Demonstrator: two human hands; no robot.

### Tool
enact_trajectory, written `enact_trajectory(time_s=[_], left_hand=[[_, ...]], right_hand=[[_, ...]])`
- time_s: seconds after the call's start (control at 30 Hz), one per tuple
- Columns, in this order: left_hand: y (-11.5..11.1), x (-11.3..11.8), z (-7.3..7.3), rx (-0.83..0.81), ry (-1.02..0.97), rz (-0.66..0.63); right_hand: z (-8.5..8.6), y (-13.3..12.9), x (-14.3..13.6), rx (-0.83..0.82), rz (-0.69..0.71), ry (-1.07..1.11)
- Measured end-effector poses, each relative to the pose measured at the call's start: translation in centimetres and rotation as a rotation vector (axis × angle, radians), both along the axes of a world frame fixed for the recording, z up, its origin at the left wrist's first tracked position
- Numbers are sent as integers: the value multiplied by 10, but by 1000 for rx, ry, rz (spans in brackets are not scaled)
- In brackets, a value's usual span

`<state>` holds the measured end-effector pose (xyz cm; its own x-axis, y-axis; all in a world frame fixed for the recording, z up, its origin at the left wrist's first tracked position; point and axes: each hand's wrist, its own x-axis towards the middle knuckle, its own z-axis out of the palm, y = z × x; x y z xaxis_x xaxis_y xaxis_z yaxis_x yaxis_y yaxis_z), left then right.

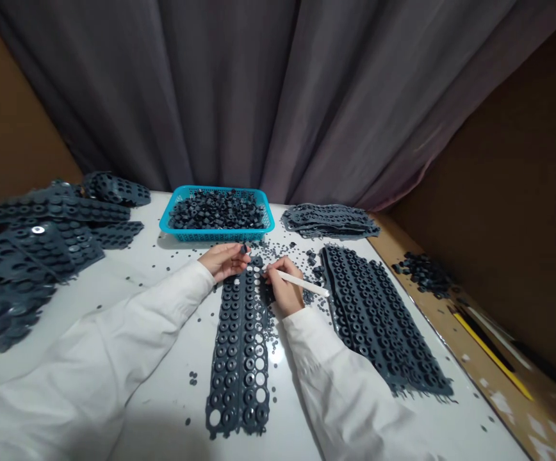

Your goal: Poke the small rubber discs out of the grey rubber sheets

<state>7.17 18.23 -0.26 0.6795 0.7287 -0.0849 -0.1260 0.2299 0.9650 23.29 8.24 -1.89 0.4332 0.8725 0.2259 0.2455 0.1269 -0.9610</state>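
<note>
My left hand (225,261) pinches a small dark rubber piece (244,249) above the far end of a long dark moulded sheet (239,346). Rows of ring-shaped parts cover that sheet, and several round holes show white along its right side. Wrapped round a white pen-like tool (302,282), my right hand (285,285) is at the sheet's far right edge. The tool's tip is hidden near my fingers. Just beyond my hands stands a blue basket (217,235) full of small dark pieces.
Sheets with rings (384,320) lie at the right, with a flatter stack (330,219) behind. More sheets (42,237) are heaped at the left. Tiny dark discs are scattered mid-table. Loose pieces (425,274) and a yellow tool (494,355) lie on the right-hand ledge.
</note>
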Motion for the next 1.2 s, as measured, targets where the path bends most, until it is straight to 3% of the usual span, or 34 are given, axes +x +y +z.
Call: enact_trajectory(time_s=[0.3, 0.5, 0.63, 0.8, 0.97, 1.07, 1.2], left_hand=[[-6, 3, 4, -223, -11, 17], [-7, 5, 2, -227, -8, 26], [-7, 5, 8, -167, -18, 40], [-2, 7, 16, 17, 23, 94], [10, 14, 16, 335, 222, 85], [17, 15, 18, 602, 370, 39], [26, 15, 20, 901, 515, -118]], right_hand=[[0, 0, 1, -5, 17, -8], [1, 1, 0, 66, -23, -3], [-1, 3, 0, 66, 4, 49], [0, 5, 0, 3, -11, 56], [1, 6, 0, -43, -1, -45], [1, 7, 0, -46, 12, -87], [3, 9, -3, -64, -5, -113]])
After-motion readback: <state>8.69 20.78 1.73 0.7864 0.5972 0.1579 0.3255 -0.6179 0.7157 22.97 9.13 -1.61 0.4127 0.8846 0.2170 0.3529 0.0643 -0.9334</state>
